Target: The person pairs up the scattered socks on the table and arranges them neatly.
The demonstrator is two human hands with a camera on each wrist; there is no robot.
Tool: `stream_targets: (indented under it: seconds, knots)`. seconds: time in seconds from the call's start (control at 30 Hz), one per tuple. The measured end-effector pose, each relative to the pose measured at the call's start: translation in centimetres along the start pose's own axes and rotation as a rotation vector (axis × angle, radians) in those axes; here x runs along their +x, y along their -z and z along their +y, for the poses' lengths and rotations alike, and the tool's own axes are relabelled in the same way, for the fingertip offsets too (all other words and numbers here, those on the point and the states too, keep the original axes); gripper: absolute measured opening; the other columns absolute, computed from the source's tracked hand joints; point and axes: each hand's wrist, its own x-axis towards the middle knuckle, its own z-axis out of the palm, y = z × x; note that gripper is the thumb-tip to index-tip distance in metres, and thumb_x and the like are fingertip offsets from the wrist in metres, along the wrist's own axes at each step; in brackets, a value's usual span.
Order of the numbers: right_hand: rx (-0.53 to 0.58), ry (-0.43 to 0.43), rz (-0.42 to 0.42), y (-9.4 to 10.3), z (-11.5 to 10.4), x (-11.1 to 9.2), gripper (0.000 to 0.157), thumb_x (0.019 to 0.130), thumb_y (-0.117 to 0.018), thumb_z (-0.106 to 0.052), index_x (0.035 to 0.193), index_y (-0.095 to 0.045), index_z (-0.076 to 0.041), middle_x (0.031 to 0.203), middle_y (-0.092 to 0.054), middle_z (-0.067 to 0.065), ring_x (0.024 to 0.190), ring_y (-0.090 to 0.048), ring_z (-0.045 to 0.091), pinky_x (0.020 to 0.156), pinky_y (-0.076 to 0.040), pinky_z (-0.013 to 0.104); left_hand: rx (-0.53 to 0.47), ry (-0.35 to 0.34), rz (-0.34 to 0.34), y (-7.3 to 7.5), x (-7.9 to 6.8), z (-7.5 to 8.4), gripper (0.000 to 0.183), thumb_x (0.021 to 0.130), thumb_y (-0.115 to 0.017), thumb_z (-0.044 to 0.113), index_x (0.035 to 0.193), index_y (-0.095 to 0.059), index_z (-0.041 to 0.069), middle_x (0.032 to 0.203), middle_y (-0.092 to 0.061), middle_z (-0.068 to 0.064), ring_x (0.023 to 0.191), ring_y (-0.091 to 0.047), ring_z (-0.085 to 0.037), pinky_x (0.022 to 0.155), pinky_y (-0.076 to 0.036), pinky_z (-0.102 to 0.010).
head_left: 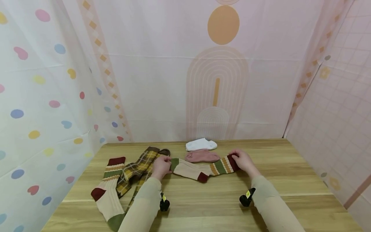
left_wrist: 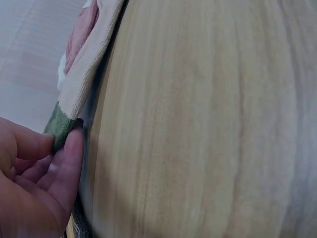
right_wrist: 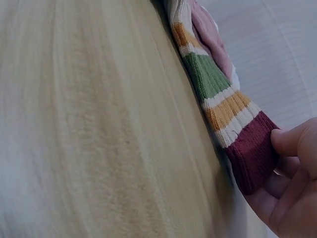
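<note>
A cream striped sock (head_left: 188, 168) with a green toe and dark red heel is stretched sideways between my hands, low over the wooden table. My left hand (head_left: 161, 166) pinches its green toe (left_wrist: 60, 124) between thumb and fingers. At the other end, my right hand (head_left: 244, 161) pinches the dark red cuff (right_wrist: 252, 148), thumb on top and fingers underneath. Just behind this sock lies a pink ankle sock (head_left: 202, 156), partly overlapped by it in the right wrist view. Behind the pink one is a white ankle sock (head_left: 201, 144).
On the left of the table (head_left: 208, 206) lies a matching striped sock (head_left: 111, 193), toe toward the front. Yellow-and-brown plaid socks (head_left: 142, 164) lie beside it, partly hidden by my left arm. Patterned curtains (head_left: 162, 80) enclose the table's back and sides.
</note>
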Motion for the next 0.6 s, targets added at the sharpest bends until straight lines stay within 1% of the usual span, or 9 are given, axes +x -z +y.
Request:
stream_targets:
  seconds: [0.13,0.2,0.27,0.37,0.43,0.5,0.6]
  knots:
    - [-0.010,0.001,-0.015,0.0,0.2,0.1,0.016,0.097,-0.053,0.001,0.106,-0.067,0.003,0.109,-0.065,0.023,0.106,-0.059,0.040,0.092,-0.045,0.055,0.050,-0.013,0.007,0.0,0.1,-0.2,0.027,0.096,-0.054,-0.003,0.120,-0.065,-0.006,0.110,-0.062,-0.022,0.089,-0.064,-0.033,0.061,-0.058,-0.033]
    - [-0.018,-0.003,-0.022,0.0,0.2,0.1,0.016,0.097,-0.053,0.001,0.106,-0.067,0.002,0.110,-0.065,0.023,0.106,-0.059,0.040,0.092,-0.045,0.054,0.125,-0.048,0.024,0.0,0.2,-0.1,0.026,0.095,-0.054,-0.001,0.118,-0.067,-0.005,0.108,-0.065,-0.019,0.089,-0.064,-0.032,0.064,-0.057,-0.035]
    - [-0.029,0.000,-0.026,0.0,0.2,0.1,0.017,0.097,-0.054,0.001,0.108,-0.066,0.003,0.111,-0.065,0.023,0.108,-0.059,0.041,0.093,-0.045,0.055,0.215,-0.096,0.045,0.0,0.2,0.0,0.027,0.094,-0.056,0.001,0.117,-0.068,-0.003,0.107,-0.067,-0.017,0.092,-0.065,-0.032,0.069,-0.055,-0.038]
    - [-0.045,0.007,-0.023,0.1,0.1,0.0,0.018,0.097,-0.055,0.001,0.110,-0.066,0.004,0.112,-0.065,0.024,0.108,-0.059,0.043,0.094,-0.045,0.055,0.345,-0.163,0.069,-0.1,-0.3,0.6,0.028,0.094,-0.058,0.005,0.120,-0.069,0.000,0.111,-0.069,-0.016,0.098,-0.065,-0.033,0.076,-0.052,-0.044]
    - [-0.061,0.014,-0.018,0.2,0.0,-0.1,0.019,0.096,-0.055,0.000,0.112,-0.065,0.005,0.112,-0.066,0.025,0.108,-0.060,0.043,0.094,-0.045,0.055,0.401,-0.221,0.076,-0.2,-0.7,1.1,0.029,0.094,-0.060,0.007,0.120,-0.068,0.000,0.113,-0.069,-0.016,0.100,-0.065,-0.034,0.078,-0.053,-0.048]
    - [-0.080,0.020,-0.018,0.4,-0.1,-0.3,0.020,0.097,-0.056,-0.002,0.113,-0.064,0.006,0.112,-0.066,0.025,0.107,-0.060,0.043,0.093,-0.046,0.055,0.429,-0.279,0.073,-0.4,-1.2,1.7,0.028,0.094,-0.062,0.007,0.120,-0.069,0.000,0.114,-0.068,-0.017,0.102,-0.065,-0.035,0.081,-0.053,-0.049]
    - [-0.103,0.032,-0.023,0.6,-0.3,-0.5,0.023,0.098,-0.057,-0.006,0.116,-0.064,0.006,0.115,-0.065,0.025,0.108,-0.060,0.043,0.094,-0.046,0.054,0.445,-0.364,0.057,-0.7,-1.8,2.3,0.027,0.093,-0.064,0.006,0.118,-0.069,-0.002,0.115,-0.068,-0.018,0.104,-0.064,-0.036,0.084,-0.053,-0.050]
